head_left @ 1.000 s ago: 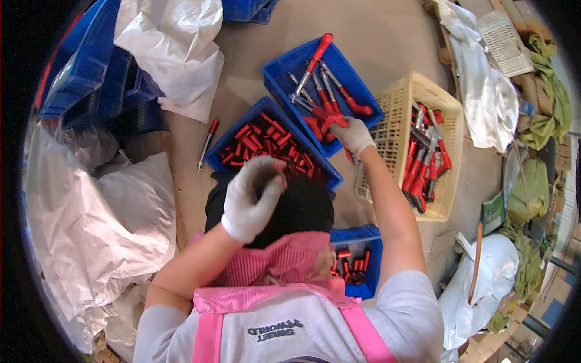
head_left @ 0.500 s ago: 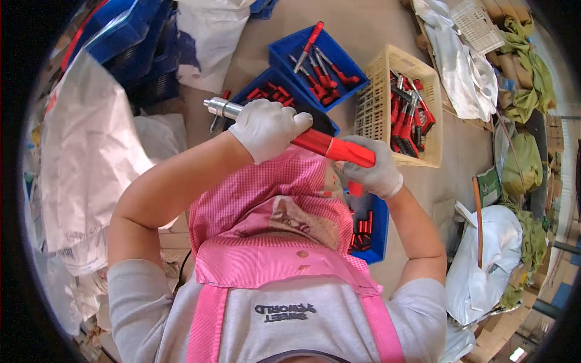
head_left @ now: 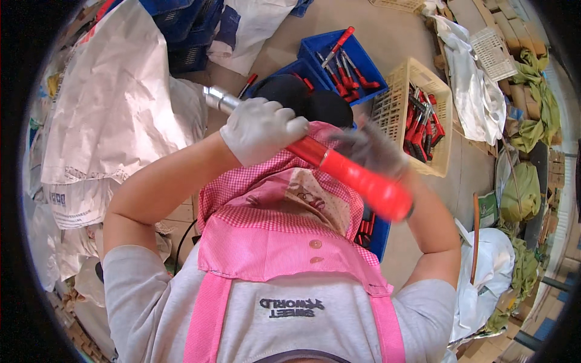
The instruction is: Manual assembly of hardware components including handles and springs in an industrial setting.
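Note:
My left hand (head_left: 261, 128), in a pale work glove, is closed around the middle of a long red-handled tool (head_left: 363, 183). The tool slants across in front of my apron. Its silver metal end (head_left: 219, 100) sticks out to the upper left of the glove, and its thick red grip points down to the right. My right hand (head_left: 376, 150), in a greyish glove, is just above the red grip and smeared by motion. Its fingers cannot be made out, nor whether it touches the grip.
Ahead, a blue crate (head_left: 380, 92) and a cream slatted crate (head_left: 449, 112) hold several red-handled tools. Another blue bin (head_left: 381, 233) lies partly behind my apron. White sacks (head_left: 115, 103) stand on the left; a pale blue bag (head_left: 484, 278) lies on the right.
My right hand has come off the end of the red grip and moved up and to its side. The grip's end is now uncovered and nearer my chest. The left hand keeps its hold.

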`<action>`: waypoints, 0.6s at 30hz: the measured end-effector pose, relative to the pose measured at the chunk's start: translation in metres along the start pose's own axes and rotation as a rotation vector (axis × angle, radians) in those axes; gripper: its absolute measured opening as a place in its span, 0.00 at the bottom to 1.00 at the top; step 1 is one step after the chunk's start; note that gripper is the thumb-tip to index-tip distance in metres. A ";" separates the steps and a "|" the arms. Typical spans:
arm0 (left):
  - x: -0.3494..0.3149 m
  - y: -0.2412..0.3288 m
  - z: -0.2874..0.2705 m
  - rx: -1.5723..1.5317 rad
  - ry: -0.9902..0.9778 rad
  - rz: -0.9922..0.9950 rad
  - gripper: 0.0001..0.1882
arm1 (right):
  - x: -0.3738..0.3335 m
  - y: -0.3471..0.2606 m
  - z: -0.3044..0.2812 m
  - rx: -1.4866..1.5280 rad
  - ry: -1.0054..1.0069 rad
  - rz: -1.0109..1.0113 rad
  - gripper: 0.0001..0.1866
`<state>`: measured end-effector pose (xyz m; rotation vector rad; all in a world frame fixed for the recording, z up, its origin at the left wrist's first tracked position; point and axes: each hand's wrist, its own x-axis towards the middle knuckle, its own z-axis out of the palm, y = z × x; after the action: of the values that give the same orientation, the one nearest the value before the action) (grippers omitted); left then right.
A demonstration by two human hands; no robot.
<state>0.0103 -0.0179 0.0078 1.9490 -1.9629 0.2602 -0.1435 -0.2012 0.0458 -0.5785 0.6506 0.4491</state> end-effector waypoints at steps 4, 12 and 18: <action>0.008 -0.002 -0.002 0.181 0.036 0.137 0.06 | 0.019 0.016 -0.016 -0.927 -0.098 0.017 0.18; -0.027 0.014 0.036 -2.058 -1.199 -0.788 0.13 | 0.011 -0.011 0.014 -2.690 -0.091 -1.726 0.13; -0.021 0.022 0.003 -0.833 -0.234 -0.537 0.14 | 0.029 -0.011 -0.021 -1.056 0.622 -1.403 0.18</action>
<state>-0.0117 0.0009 -0.0001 1.8385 -1.2425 -0.8179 -0.1259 -0.2163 0.0163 -2.0147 0.3887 -0.8345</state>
